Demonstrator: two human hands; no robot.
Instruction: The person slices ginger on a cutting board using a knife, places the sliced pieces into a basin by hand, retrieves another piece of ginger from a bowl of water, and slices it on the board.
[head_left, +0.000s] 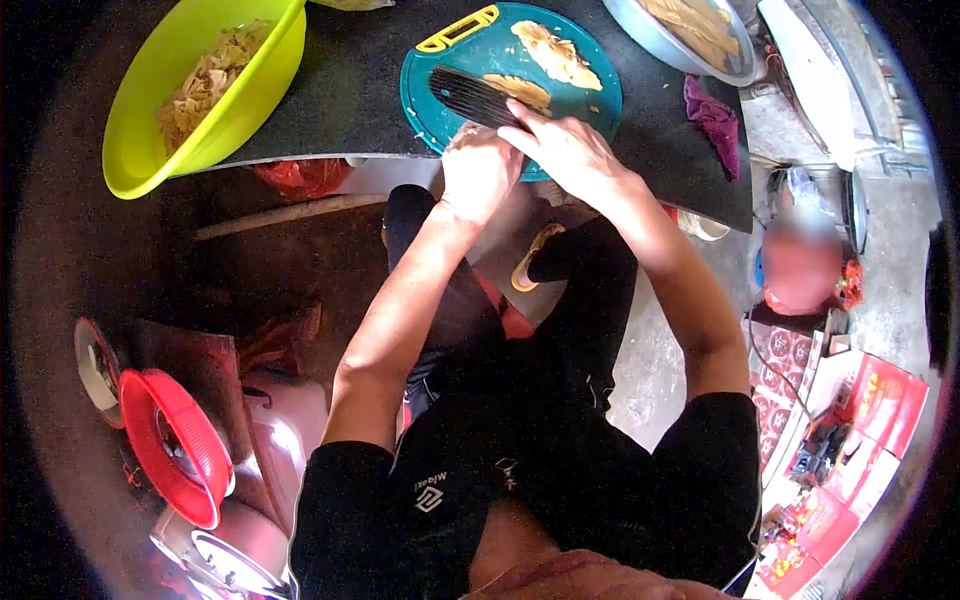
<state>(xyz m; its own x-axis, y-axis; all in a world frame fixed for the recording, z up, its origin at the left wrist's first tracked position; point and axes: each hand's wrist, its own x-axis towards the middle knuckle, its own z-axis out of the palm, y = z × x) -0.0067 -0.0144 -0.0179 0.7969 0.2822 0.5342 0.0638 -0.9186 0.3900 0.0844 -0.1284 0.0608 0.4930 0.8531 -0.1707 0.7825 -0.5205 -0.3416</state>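
Note:
A round teal cutting board [425,125] with a yellow handle lies at the front edge of the dark table. My right hand [575,155] is closed at the right end of a dark, ridged-blade knife [465,97], its fingers reaching over the blade; the handle is hidden. Close against the knife's near edge, my left hand [482,165] is curled, and what it holds, if anything, is hidden. Behind the blade lies a pale yellow food piece [520,92], partly covered. Farther back on the board rests another pale, layered food piece [555,55].
A lime-green basin [130,150] at the left holds thin cut pieces. At the back right, a metal basin [735,70] contains larger yellowish pieces. A purple cloth [712,125] lies on the table [340,80]. Red baskets [205,470] and cartons [880,400] stand lower down.

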